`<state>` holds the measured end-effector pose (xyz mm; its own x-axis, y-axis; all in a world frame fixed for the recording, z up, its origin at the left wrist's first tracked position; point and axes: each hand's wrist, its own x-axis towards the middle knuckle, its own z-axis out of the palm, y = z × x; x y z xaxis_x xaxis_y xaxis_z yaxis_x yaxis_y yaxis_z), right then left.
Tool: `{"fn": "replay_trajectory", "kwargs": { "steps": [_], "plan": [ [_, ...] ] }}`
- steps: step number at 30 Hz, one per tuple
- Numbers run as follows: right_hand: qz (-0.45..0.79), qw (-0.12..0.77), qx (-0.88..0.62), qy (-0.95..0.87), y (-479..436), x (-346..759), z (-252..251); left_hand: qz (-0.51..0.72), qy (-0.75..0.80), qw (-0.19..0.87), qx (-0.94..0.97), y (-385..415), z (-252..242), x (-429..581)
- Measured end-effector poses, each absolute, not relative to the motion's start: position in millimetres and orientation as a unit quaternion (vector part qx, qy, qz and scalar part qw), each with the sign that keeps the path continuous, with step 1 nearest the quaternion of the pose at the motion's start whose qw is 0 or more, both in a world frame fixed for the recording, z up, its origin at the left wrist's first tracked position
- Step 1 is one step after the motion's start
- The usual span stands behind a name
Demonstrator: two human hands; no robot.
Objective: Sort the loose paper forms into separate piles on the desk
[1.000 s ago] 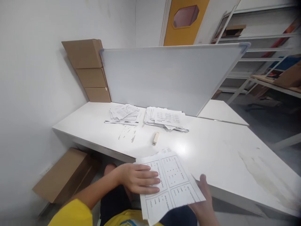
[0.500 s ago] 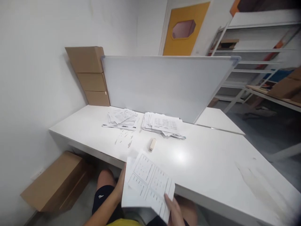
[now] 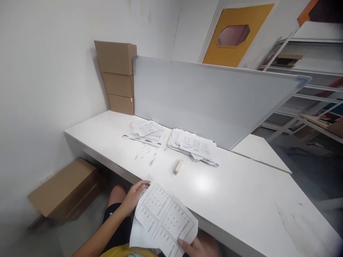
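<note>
Printed paper sheets (image 3: 168, 217) with boxed sections and small rows of text are held over my lap, just off the desk's front edge. My left hand (image 3: 135, 196) is closed at their upper left edge, fingers bent over the top, with part of its grip hidden. At the lower right, my right hand (image 3: 191, 247) pinches the top sheet, thumb on the printed face. A second, paler sheet (image 3: 142, 235) shows underneath. On the desk beyond lies a small cream-coloured block (image 3: 178, 167), its kind unclear.
Two loose paper piles, the left pile (image 3: 147, 130) and the right pile (image 3: 194, 144), lie on the white desk (image 3: 241, 192) before a leaning whiteboard (image 3: 203, 100). Stacked cardboard boxes (image 3: 118, 59) stand at the back left. Another cardboard box (image 3: 63, 185) sits on the floor at left.
My left hand has come up over the top left edge of the sheets, its fingers now showing. The sheets have tilted and shifted slightly left. The view has turned a little.
</note>
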<state>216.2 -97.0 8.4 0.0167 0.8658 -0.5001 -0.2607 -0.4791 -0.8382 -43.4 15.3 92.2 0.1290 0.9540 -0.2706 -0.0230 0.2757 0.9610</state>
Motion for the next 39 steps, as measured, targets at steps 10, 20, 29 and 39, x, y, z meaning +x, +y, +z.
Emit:
{"fn": "replay_trajectory", "kwargs": {
  "steps": [10, 20, 29, 39],
  "plan": [
    [0.649, 0.463, -0.543, -0.263, -76, 209, 48, 0.362, 0.492, 0.669, 0.423, 14, 85, -40],
    [0.623, 0.532, -0.551, -0.159, -92, 197, 43, 0.402, 0.437, 0.711, 0.377, 10, 71, -31],
    [0.639, 0.529, -0.542, -0.136, -101, 169, 16, 0.379, 0.449, 0.716, 0.377, 6, 72, -55],
    [0.68, 0.522, -0.509, -0.079, -115, 164, 27, 0.347, 0.489, 0.645, 0.473, 14, 83, -71]
  ]
}}
